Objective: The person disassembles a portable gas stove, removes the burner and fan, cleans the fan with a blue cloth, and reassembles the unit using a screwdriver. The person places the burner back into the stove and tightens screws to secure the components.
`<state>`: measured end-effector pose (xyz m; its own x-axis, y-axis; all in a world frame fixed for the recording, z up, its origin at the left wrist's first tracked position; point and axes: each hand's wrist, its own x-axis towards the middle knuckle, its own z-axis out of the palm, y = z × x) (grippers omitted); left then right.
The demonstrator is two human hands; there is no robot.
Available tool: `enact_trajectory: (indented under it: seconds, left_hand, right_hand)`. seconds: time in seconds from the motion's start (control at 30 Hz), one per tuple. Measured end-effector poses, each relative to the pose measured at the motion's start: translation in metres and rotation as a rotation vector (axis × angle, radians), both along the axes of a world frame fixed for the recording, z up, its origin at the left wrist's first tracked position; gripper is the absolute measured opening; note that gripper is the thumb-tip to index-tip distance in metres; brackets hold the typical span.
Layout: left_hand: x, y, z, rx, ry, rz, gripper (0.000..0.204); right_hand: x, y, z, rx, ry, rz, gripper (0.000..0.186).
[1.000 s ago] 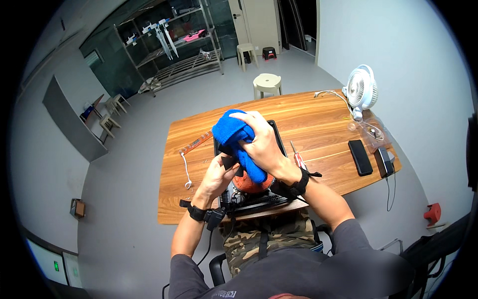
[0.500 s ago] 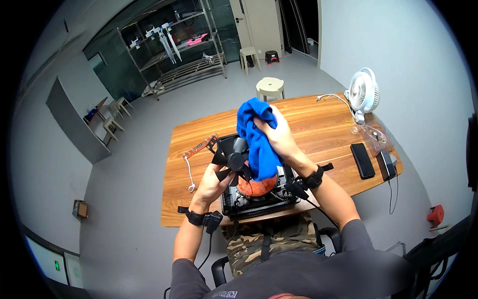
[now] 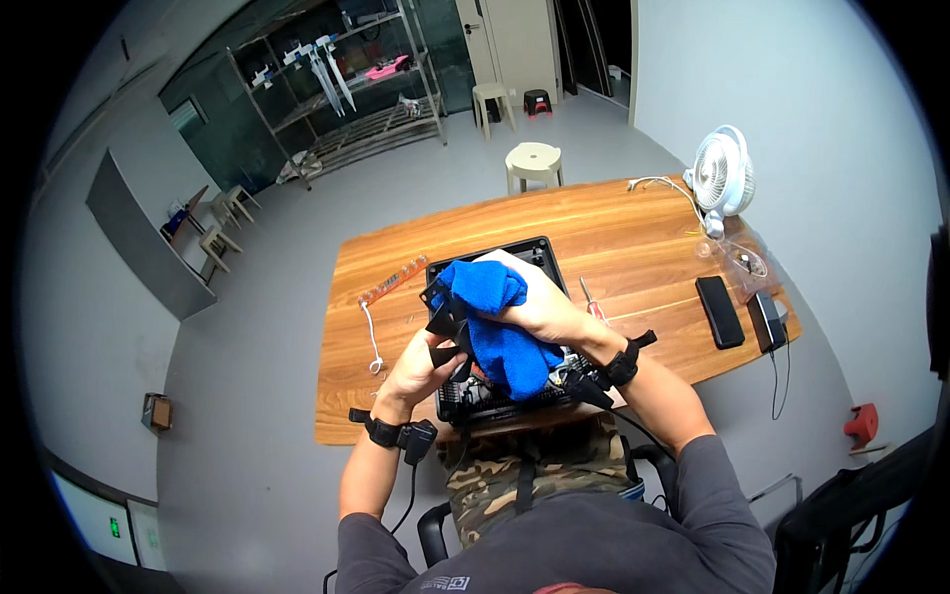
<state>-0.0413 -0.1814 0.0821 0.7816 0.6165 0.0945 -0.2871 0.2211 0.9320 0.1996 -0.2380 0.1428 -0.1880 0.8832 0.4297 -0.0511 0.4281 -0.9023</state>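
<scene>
My left hand (image 3: 421,371) grips a black bladed fan part (image 3: 444,337) in front of me. My right hand (image 3: 534,307) is closed on a bunched blue cloth (image 3: 495,346), which lies against the upper part of the blades and partly hides them. Both are over an open black housing (image 3: 541,255) with metal and orange parts inside, mostly hidden by the cloth. A red-handled screwdriver (image 3: 594,311) lies to its right, and an orange strip (image 3: 391,282) with a white cable lies to its left.
The wooden table (image 3: 643,238) holds a white fan (image 3: 722,173), a black phone (image 3: 719,313), a charger (image 3: 766,321) with cables, and a clear bag (image 3: 740,265). A stool (image 3: 534,158) stands beyond it; a metal shelf rack (image 3: 435,109) is at the back.
Since half a second ago, my right hand and the cloth have come down onto the fan part, covering more of it. Earlier the cloth was lifted away, showing the blades and hub.
</scene>
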Motion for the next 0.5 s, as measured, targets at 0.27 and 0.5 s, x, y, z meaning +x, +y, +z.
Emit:
enact_trajectory:
  seconds: [0.27, 0.5]
  left_hand:
    - [0.014, -0.013, 0.011, -0.102, -0.076, 0.052, 0.041]
    - [0.013, -0.014, -0.001, -0.015, -0.096, 0.064, 0.033]
  right_hand:
    - [-0.015, -0.005, 0.0, 0.075, 0.06, -0.184, 0.045]
    - [-0.027, -0.008, -0.006, 0.105, 0.295, -0.419, 0.041]
